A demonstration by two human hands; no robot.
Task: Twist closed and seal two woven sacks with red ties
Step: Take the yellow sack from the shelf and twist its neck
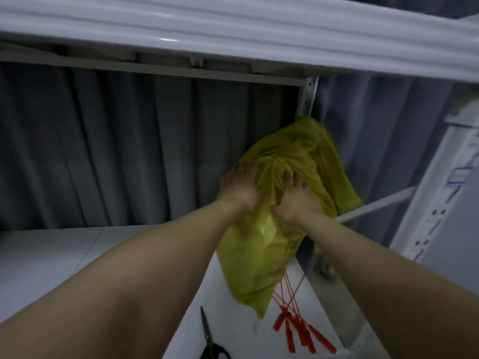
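A yellow-green woven sack (261, 252) stands on the white shelf (51, 255) near its right corner, its top bunched and crumpled. My left hand (239, 187) grips the gathered fabric on the left of the sack's neck. My right hand (295, 200) presses on the fabric just to the right of it, fingers spread and curled into the folds. Several red ties (298, 330) lie on the shelf below the sack, their thin ends running under it. Only one sack is in view.
Black scissors (208, 338) lie on the shelf near the front edge, left of the ties. A grey curtain (116, 151) hangs behind the shelf. An upper white shelf (233, 29) runs overhead, and a perforated upright post (308, 97) stands right of the sack.
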